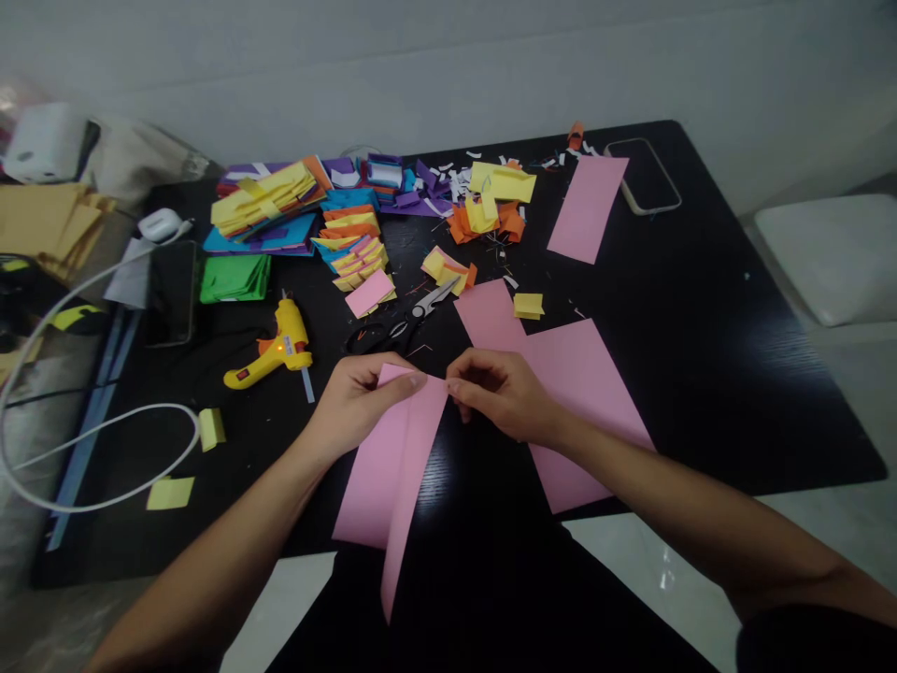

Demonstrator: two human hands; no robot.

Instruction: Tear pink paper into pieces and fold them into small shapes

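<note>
My left hand [364, 397] grips the top of a pink sheet of paper [375, 486], thumb on its face. A lengthwise crease runs down the sheet, and its right strip stands up at an angle past the table edge. At the sheet's top right corner, the thumb and fingertips of my right hand [501, 393] are pinched on the paper. Under my right forearm lies a larger pink sheet [578, 402], with a smaller pink piece [491, 313] beside it. Black-handled scissors [413, 313] rest just beyond my hands, blades partly apart.
A yellow glue gun [277, 350] lies on the left, its light lit. Folded coloured paper stacks [270, 201] and paper scraps [448, 182] spread along the back. Another pink strip [589, 210] touches a phone [643, 176]. A white cable [98, 509] loops at the left.
</note>
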